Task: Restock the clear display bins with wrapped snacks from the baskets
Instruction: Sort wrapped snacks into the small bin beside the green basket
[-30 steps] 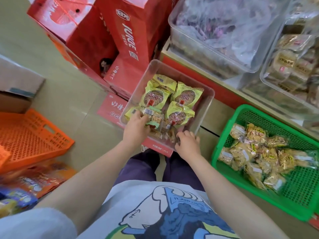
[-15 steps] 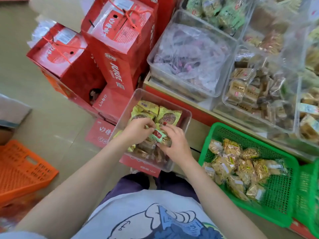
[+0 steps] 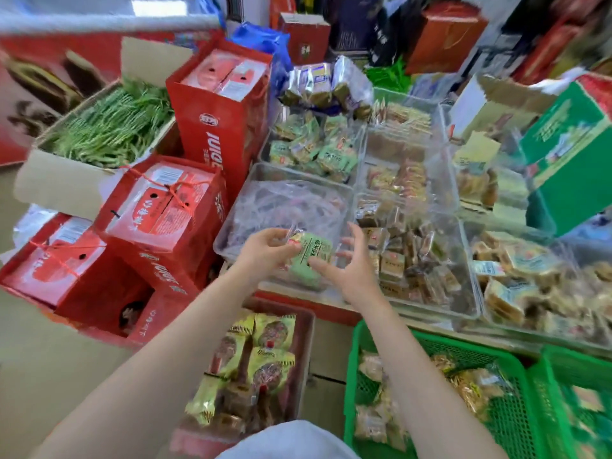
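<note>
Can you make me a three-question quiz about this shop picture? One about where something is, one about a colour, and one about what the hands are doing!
1. Where is the green snack packet?
A. between the two hands, above a clear bin
B. inside the green basket
C. on the floor

2. What colour is the basket at the lower right?
A. blue
B. green
C. yellow

3. What is the left hand doing?
A. hanging loose
B. pinching the packet's edge
C. pressing a red box

Answers: 1 A, the packet sits between the hands over the clear bin. 2 B, its mesh is bright green. 3 B, its fingertips meet on the wrapper, while the right hand touches it from the other side.
</note>
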Tool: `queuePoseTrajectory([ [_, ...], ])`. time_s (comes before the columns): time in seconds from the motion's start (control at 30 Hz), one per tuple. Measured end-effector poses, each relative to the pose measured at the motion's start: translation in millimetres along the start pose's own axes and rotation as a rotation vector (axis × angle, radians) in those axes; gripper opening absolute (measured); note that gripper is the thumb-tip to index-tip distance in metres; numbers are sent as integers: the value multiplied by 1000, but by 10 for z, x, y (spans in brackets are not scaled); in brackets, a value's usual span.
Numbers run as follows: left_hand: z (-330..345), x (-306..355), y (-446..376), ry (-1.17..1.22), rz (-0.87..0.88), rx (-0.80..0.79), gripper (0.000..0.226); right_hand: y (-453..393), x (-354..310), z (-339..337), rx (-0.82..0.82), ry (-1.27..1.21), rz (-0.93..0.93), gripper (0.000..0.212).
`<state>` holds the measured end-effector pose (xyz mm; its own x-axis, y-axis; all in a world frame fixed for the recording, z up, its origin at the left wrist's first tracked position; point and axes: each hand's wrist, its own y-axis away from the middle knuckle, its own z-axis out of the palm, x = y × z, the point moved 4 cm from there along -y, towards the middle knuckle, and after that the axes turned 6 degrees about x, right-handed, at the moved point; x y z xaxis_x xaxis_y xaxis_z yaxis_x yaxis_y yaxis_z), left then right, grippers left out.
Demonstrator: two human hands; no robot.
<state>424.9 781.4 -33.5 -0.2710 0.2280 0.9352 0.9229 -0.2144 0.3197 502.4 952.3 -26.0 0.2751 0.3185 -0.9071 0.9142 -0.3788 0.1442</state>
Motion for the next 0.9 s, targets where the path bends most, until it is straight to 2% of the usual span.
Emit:
queuePoseTrajectory([
  [0.07, 41, 113, -243, -26, -4, 13, 33, -239, -84, -12, -74, 249, -193, 105],
  [0.17, 138, 238, -569, -61, -15, -47, 28, -601, -94, 47, -160, 504, -297, 94],
  [0.3, 241, 248, -1133, -71, -9, -27, 38, -1117, -49, 97, -147, 536, -284, 77],
  [0.37, 280, 213, -1522, -108, 7, 38, 46, -1451, -2, 79, -79, 516, -264, 72],
  [0.47, 293, 203, -2098, -541, 209, 128, 56, -1962, 61, -9, 74, 503, -214, 67],
  [0.53, 349, 164, -2393, -829, 361, 92, 64, -2248, 117, -53, 133, 495, -170, 62],
  [0.67, 419, -74, -2748, -1268, 413, -34, 74, -2675, 155, -81, 227, 509, -153, 52],
  [0.8, 451, -355, -2848, -1342, 392, -66, 91, -3111, 82, 39, 322, 600, -253, 41],
  [0.9, 482, -402, -2863, -1306, 418, -23, 94, -3358, 155, 349, 180, 699, -349, 38],
])
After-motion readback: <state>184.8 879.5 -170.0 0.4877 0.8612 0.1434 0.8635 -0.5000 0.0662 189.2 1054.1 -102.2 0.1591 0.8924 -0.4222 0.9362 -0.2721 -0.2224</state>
